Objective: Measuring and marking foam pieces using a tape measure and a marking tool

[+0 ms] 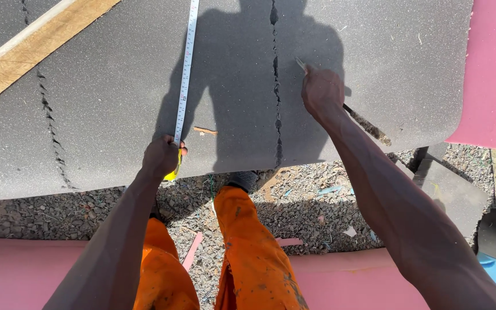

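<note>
A large dark grey foam sheet (110,86) lies on the gravel in front of me, with jagged cut lines running across it. My left hand (162,156) grips a yellow tape measure case at the sheet's near edge. Its white tape blade (186,69) stretches straight away across the foam to the top of the view. My right hand (321,90) rests on the foam to the right of a long cut, closed on a thin knife (301,63) whose blade tip points up and left.
A wooden plank (24,54) lies diagonally at top left. Pink foam sheets (495,74) sit at right and along the bottom (18,270). Gravel ground (311,212) shows between. My orange trouser legs (248,252) stand below. A small foam offcut (449,192) lies at right.
</note>
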